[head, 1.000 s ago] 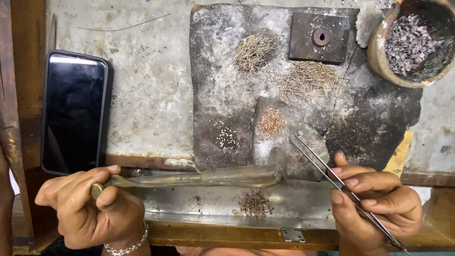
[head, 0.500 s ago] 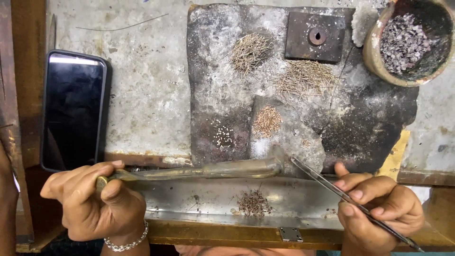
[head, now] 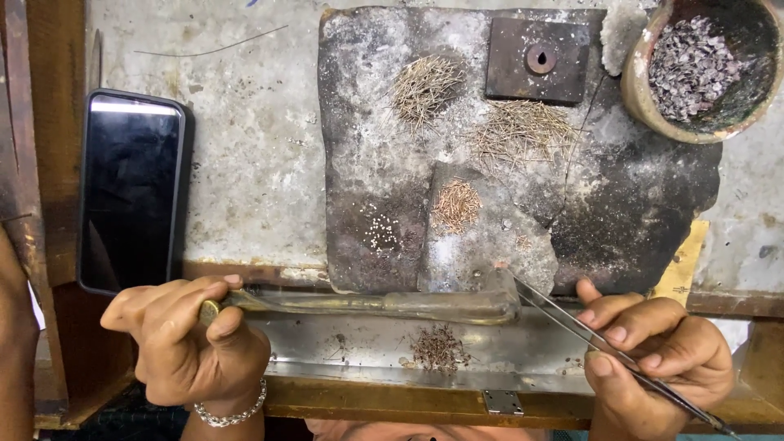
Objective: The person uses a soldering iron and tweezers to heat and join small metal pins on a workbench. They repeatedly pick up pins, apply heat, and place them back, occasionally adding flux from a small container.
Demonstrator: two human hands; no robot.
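Note:
My left hand grips the end of a long brass blowpipe that lies level along the bench's front edge. My right hand holds steel tweezers, their tips pointing up-left at the near edge of a scorched grey soldering slab. On the slab lie heaps of thin wire pieces, a copper-coloured wire heap and a cluster of tiny pale beads.
A black phone lies face up at the left. A dark square metal block with a hole sits at the slab's top. A clay bowl of grey scraps stands at top right. Wire bits rest on the metal tray below.
The tweezers' tips have swung down and in toward the slab's near edge beside the blowpipe's end. The left hand and blowpipe have shifted slightly right.

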